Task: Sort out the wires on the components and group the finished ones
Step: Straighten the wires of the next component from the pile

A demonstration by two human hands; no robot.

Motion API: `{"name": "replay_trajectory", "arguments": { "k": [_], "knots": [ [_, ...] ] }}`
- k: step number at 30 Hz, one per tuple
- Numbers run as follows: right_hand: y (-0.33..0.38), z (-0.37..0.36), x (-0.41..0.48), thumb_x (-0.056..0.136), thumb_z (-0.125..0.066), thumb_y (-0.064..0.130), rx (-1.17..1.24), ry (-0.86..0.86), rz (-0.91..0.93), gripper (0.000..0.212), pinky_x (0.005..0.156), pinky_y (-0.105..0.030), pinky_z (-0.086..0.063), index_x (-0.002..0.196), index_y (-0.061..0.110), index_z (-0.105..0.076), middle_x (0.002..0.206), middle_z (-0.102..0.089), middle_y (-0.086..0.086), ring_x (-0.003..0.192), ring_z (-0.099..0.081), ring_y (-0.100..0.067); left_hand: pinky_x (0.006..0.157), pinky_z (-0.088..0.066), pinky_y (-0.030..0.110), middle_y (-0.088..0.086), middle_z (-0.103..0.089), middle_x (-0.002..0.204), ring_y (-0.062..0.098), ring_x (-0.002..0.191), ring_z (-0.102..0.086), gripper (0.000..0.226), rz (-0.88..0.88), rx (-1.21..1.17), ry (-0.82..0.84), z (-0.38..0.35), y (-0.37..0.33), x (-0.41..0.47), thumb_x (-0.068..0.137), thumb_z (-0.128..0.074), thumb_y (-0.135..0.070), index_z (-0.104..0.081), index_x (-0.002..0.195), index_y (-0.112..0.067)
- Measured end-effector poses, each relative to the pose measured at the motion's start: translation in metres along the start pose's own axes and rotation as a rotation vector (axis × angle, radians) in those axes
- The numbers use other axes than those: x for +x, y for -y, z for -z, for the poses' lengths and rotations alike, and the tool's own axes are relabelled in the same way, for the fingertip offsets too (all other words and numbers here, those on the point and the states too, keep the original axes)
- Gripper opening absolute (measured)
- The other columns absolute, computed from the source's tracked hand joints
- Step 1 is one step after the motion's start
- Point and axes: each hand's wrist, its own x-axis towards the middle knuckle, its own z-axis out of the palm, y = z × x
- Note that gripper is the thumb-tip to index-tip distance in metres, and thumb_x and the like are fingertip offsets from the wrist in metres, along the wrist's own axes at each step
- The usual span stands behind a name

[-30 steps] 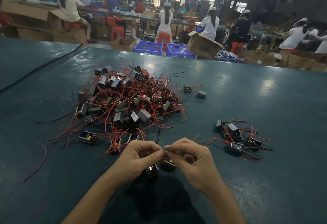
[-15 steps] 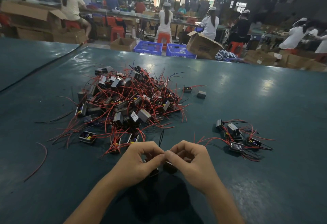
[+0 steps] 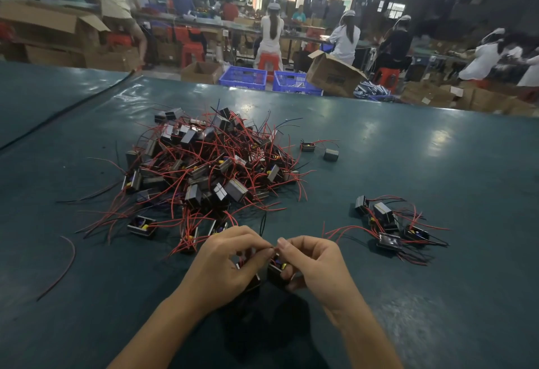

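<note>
Teal-green sheeting covers the desk (image 3: pixel 437 170), and at 6 o'clock the person's two hands meet just above it. The left hand (image 3: pixel 221 263) and the right hand (image 3: pixel 316 266) touch tip to tip, each thumb and forefinger pinching the same short red lead (image 3: pixel 272 248). The right hand's lower fingers (image 3: pixel 287 274) curl round a black component (image 3: pixel 275 274) with a spot of yellow on top. A second component (image 3: pixel 254 280) shows under the left hand, but whether that hand holds it cannot be told.

From the hands, the unsorted pile (image 3: pixel 210 170) lies at 11 o'clock, a heap of black blocks tangled in red and black wires, its nearest strands reaching almost to the left knuckles. The finished group (image 3: pixel 390 225) lies at 2 o'clock, well apart from the pile, its few components close together with wires trailing outward. A loose red wire (image 3: pixel 62 269) curves alone on the desk at 9 o'clock. Two stray components (image 3: pixel 319 149) sit at 12 o'clock, just beside the pile's right edge.
</note>
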Motion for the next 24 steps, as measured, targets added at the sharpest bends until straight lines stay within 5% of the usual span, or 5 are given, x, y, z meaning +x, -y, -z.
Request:
{"name": "replay_trajectory", "arguments": {
  "k": [7,12,17,24],
  "knots": [
    [-0.002,0.001,0.001,0.093,-0.063,0.019,-0.043,-0.021,0.025,0.03,0.044,-0.019,-0.042,0.064,0.016,-0.066,0.05,-0.056,0.001,0.045,-0.052,-0.007,0.063,-0.05,0.027,-0.016,-0.065,0.085,0.01,0.073,-0.061,0.015,-0.003,0.0,-0.007,-0.001,-0.001,-0.001,0.088,-0.066,-0.036,-0.076,0.092,-0.025],
    [-0.002,0.003,0.005,0.092,-0.063,0.02,0.113,-0.228,0.153,0.024,0.04,-0.02,-0.041,0.069,0.013,-0.064,0.059,-0.058,0.001,0.044,-0.052,-0.01,0.064,-0.051,0.03,-0.015,-0.065,0.085,0.013,0.074,-0.063,0.019,0.032,0.027,-0.099,0.002,0.001,0.0,0.089,-0.064,-0.036,-0.075,0.091,-0.021],
    [-0.003,0.001,0.006,0.087,-0.057,0.037,0.122,-0.346,0.336,0.027,0.041,-0.021,-0.045,0.083,0.01,-0.06,0.073,-0.068,0.001,0.051,-0.06,-0.013,0.059,-0.044,0.016,-0.014,-0.066,0.077,0.011,0.066,-0.06,0.019,0.147,0.024,-0.294,0.005,0.001,0.002,0.091,-0.059,-0.034,-0.073,0.089,-0.021],
    [0.015,0.026,0.009,0.102,-0.045,0.028,0.241,-0.638,0.602,0.018,0.047,-0.023,-0.052,0.091,0.016,-0.052,0.079,-0.072,-0.005,0.061,-0.068,-0.018,0.063,-0.052,0.037,-0.01,-0.063,0.078,0.011,0.071,-0.057,0.012,0.188,0.324,-0.208,0.003,0.013,-0.005,0.087,-0.063,-0.023,-0.072,0.083,-0.016]
  ]
}}
